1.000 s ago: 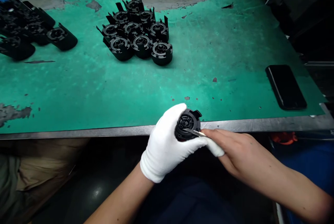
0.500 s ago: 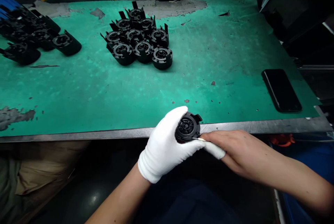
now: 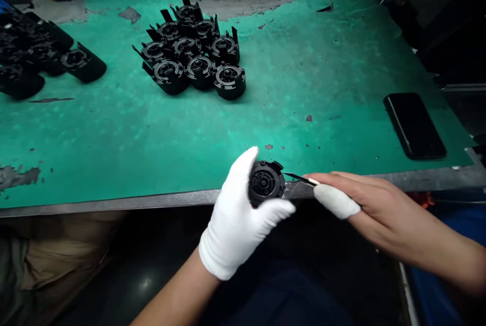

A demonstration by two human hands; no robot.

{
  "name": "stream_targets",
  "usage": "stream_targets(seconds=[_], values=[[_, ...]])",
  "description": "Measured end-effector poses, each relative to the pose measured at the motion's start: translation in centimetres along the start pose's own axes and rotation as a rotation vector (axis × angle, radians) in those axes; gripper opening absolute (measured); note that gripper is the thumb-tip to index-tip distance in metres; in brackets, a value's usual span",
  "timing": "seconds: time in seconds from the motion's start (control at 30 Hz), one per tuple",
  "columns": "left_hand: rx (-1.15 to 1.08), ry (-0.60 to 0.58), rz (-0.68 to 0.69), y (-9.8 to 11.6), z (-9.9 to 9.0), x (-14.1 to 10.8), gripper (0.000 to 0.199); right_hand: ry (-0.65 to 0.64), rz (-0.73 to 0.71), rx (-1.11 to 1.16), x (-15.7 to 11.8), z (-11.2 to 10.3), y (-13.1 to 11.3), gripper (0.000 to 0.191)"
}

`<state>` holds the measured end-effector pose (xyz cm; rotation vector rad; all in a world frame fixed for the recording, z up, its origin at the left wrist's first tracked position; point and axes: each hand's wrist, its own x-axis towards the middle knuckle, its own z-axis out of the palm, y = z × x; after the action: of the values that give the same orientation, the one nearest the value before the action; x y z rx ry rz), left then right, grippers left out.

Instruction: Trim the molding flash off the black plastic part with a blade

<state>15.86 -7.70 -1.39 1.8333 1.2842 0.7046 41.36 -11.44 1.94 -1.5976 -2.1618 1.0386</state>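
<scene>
In a white glove, my left hand [image 3: 237, 219] is wrapped round a round black plastic part [image 3: 265, 182], its ringed face turned up, over the table's front edge. My right hand [image 3: 353, 197], bare except for a white cover on the thumb, pinches a thin knife-like blade [image 3: 298, 177]. The blade's dark tip points left, close to the part's right rim by a raised tab. Whether the tip touches the rim I cannot tell. The underside of the part is hidden by the glove.
Several black cylindrical housings [image 3: 199, 70] stand grouped on the green table mat [image 3: 182, 138], with another cluster [image 3: 83, 63] at the left. A black phone [image 3: 414, 126] lies at the right. A metal strip [image 3: 152, 202] edges the table's front.
My right hand has drawn back to the right and slightly up, baring more of the blade. My left thumb has come away from it, and the black part faces up more squarely.
</scene>
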Motion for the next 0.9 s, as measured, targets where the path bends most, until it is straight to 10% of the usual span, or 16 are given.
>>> stream_targets(seconds=[0.1, 0.9], values=[[0.1, -0.003, 0.045, 0.4, 1.0, 0.2, 0.103, -0.059, 0.007, -0.077, 0.8, -0.9, 0.3, 0.036], [0.126, 0.005, 0.173, -0.1, 1.1, 1.6, 0.081, -0.092, -0.072, -0.332, 3.6, -0.7, 1.9, 0.038]])
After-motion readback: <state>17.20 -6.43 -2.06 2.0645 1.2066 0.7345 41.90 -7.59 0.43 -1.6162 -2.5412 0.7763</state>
